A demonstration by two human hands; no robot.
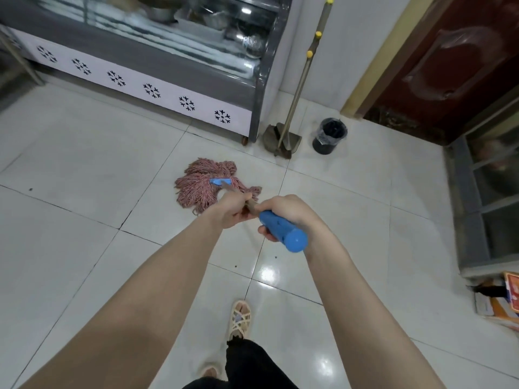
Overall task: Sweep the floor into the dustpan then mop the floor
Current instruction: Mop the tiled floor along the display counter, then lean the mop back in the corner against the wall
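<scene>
The blue grip at the mop handle's [282, 230] top end is clamped in the right hand [289, 211]; the shaft just below is wrapped by the left hand [233, 210]. The handle's long axis runs from the person down and away to the pink string mop head [209, 185], spread on the tiled floor [84, 169]. Dark specks near the sandalled foot [239, 318] could be smeared rather than lifted, and the glossy tiles look slippery. Beyond, the dustpan [280, 141] and bin [329, 135] could be knocked by a long stroke.
</scene>
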